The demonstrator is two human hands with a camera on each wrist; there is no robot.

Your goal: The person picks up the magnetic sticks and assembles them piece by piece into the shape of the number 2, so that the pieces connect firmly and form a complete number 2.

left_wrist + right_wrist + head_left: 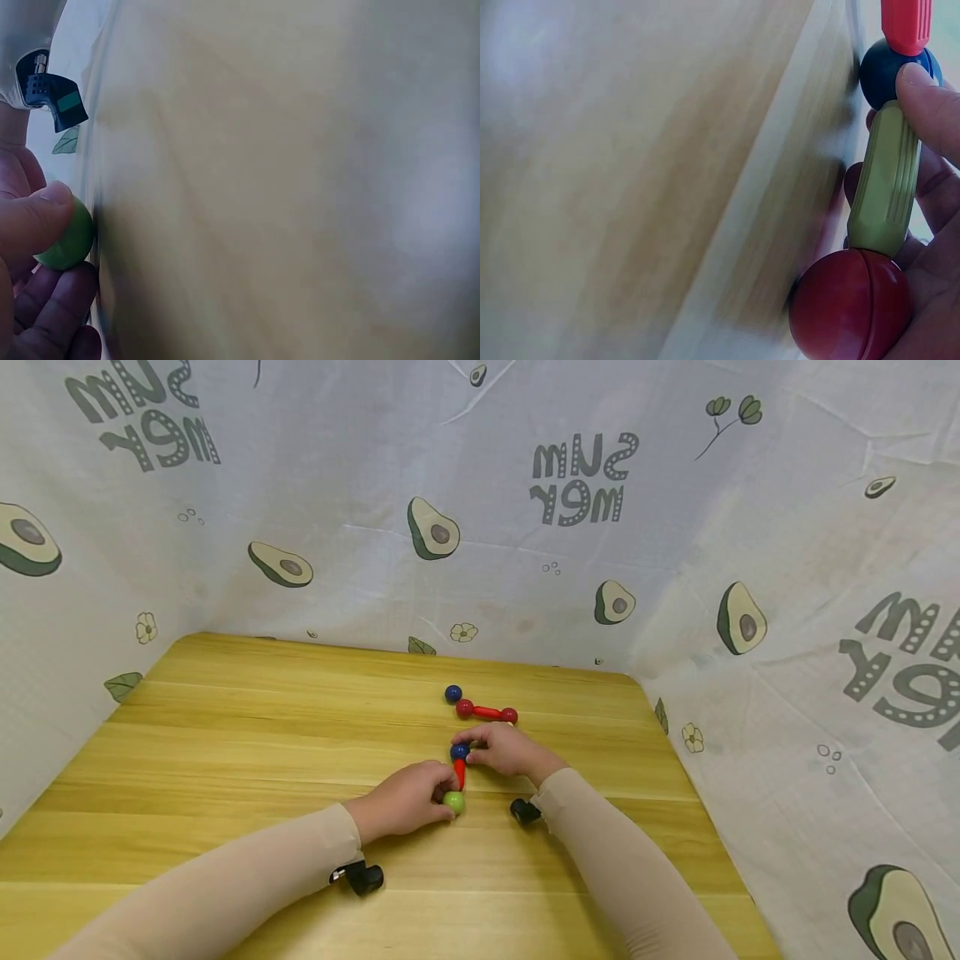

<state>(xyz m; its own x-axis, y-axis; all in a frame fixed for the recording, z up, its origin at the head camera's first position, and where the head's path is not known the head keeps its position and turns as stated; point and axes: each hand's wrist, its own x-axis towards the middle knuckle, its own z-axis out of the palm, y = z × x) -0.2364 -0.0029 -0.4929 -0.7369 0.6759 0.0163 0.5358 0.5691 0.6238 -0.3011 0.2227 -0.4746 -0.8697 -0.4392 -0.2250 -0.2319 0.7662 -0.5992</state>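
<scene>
Two hands work mid-surface: the left hand (405,797) pinches a green ball (453,802) nearest, the right hand (510,749) grasps the blue ball (459,751) and apparently a green rod (885,180), so keep the red rod (459,772) aligned.

Both on the desk (225,727): lone ball (453,693) just left of the far stick (487,712), behind the hands.

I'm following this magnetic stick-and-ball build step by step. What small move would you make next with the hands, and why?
Probably hold the pieces steady and seat the joints. The left hand pinches the green ball at the near end of the red stick; the right hand holds the blue ball at its far end, with a green stick attached.
</scene>
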